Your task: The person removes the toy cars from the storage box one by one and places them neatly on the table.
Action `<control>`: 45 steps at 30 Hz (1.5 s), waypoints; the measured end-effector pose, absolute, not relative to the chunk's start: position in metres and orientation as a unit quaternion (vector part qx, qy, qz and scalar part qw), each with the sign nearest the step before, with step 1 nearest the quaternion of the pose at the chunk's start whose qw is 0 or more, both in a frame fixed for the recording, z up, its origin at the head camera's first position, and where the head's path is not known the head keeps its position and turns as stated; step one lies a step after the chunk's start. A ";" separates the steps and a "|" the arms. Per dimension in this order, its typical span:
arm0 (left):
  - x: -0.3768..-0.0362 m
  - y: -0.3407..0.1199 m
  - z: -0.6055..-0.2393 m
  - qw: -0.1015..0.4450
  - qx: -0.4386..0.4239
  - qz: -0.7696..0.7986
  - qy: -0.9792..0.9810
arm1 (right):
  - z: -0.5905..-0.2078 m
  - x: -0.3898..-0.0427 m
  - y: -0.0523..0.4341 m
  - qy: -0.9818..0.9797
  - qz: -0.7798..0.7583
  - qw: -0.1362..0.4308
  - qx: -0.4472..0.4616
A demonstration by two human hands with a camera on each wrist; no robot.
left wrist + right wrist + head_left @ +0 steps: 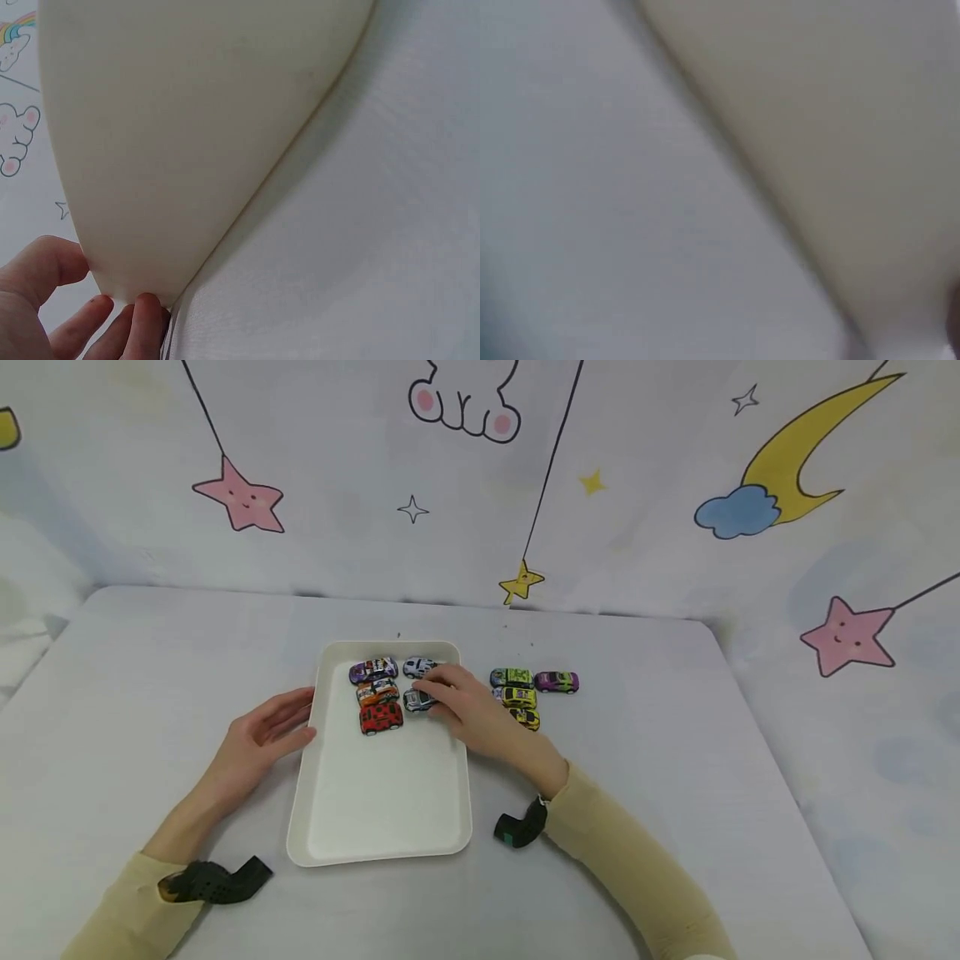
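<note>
resting against the left rim of the white tray [330, 827], the left hand [258, 739] lies with its fingers fairly straight, the fingertips [142, 315] touching the tray's outer wall – the left wrist view shows them right at the edge. the right hand [468, 706] reaches over the tray's right rim, its fingers curled round a small grey toy car [417, 699] in the far half of the tray. four more cars sit in there beside it: a purple one [372, 670] and a white one [417, 667] at the far end, an orange one [377, 692] behind the grey car's left neighbour, and a red one [381, 717] nearest the person. the near half of the tray is bare. on the pale table [675, 760], just right of the tray, stand a green car [512, 677], a purple car [557, 681] and two yellow cars [519, 697] – one partly hidden by the right hand. the right wrist view is too blurred to tell anything.
</note>
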State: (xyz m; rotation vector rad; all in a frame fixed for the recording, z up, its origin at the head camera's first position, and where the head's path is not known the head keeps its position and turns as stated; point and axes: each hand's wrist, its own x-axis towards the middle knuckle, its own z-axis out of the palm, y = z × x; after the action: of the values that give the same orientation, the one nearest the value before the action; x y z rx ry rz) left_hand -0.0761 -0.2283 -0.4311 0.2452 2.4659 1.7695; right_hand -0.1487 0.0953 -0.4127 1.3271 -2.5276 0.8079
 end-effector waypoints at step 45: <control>-0.076 -0.228 -0.431 0.047 0.085 0.595 0.798 | -0.439 -0.132 0.211 -0.842 0.332 0.233 0.355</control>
State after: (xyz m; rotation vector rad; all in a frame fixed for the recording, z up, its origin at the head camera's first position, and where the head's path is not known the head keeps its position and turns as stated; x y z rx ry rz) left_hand -0.0764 -0.2277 -0.4313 0.2599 2.4348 1.8157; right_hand -0.1316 0.2106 -0.4394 0.9742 -2.3143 0.9127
